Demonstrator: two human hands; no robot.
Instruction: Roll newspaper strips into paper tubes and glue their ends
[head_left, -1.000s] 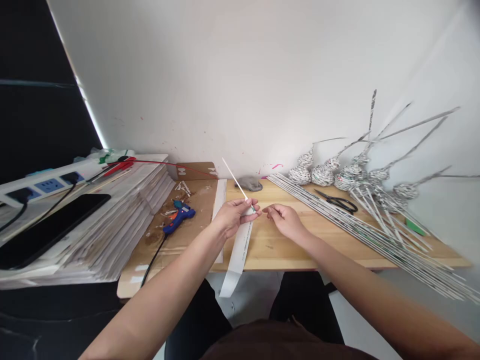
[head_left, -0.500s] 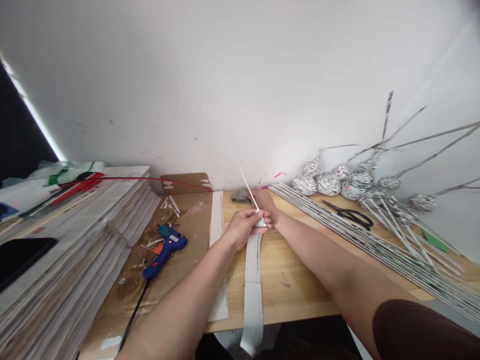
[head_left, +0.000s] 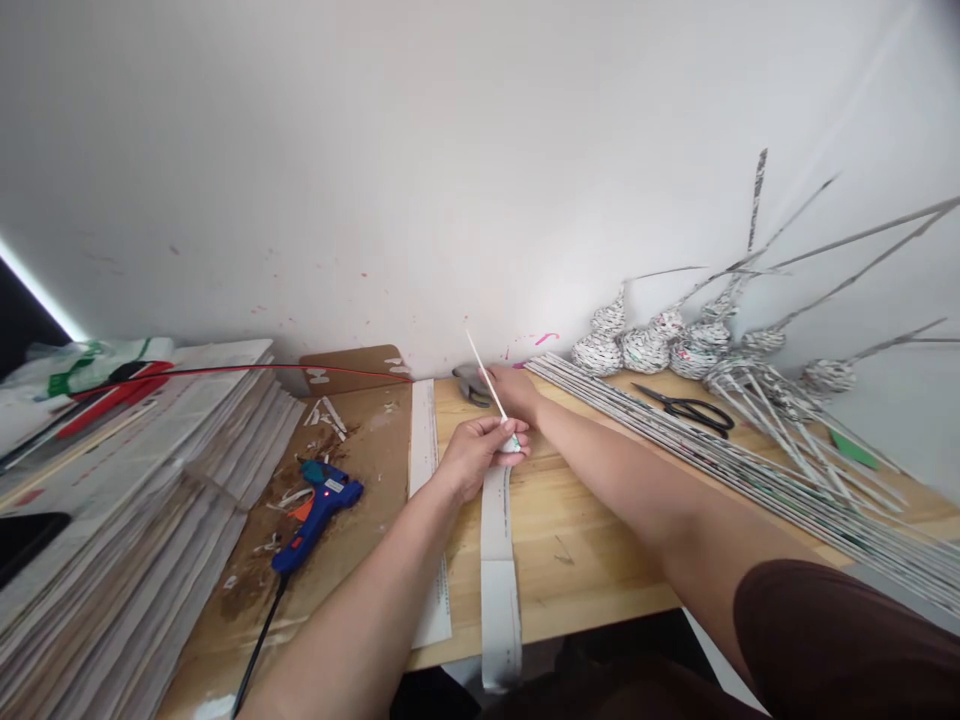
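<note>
In the head view, the left hand point(head_left: 487, 455) is over the middle of the desk point(head_left: 585, 570), its thumb and fingers pinched around a thin white stick point(head_left: 484, 370) and the upper end of a paper strip point(head_left: 499, 600). The stick slants up and to the left out of the grip, toward the wall; the strip runs down from the hand toward the person, creased across its length, with its lower end hanging past the near edge of the desk. A small patch of green shows on the paper at the fingers.

The right hand point(head_left: 514, 388) is extended beyond the left one, at the back of the desk beside a grey cloth point(head_left: 471, 386). Its fingers are largely hidden, so whether they are closed on the cloth cannot be told. A dark brown sleeve point(head_left: 817, 630) covers that upper arm.

To the left, a white sheet point(head_left: 423, 430) lies along the edge of a brown cardboard point(head_left: 386, 440), on which rests a blue glue gun point(head_left: 319, 518), its small light lit, among scraps. A thick stack of newspapers point(head_left: 202, 490) stands farther left. On the right are long paper rods point(head_left: 675, 455), black scissors point(head_left: 686, 408) and woven gourd-shaped pieces point(head_left: 643, 352) near the wall.
</note>
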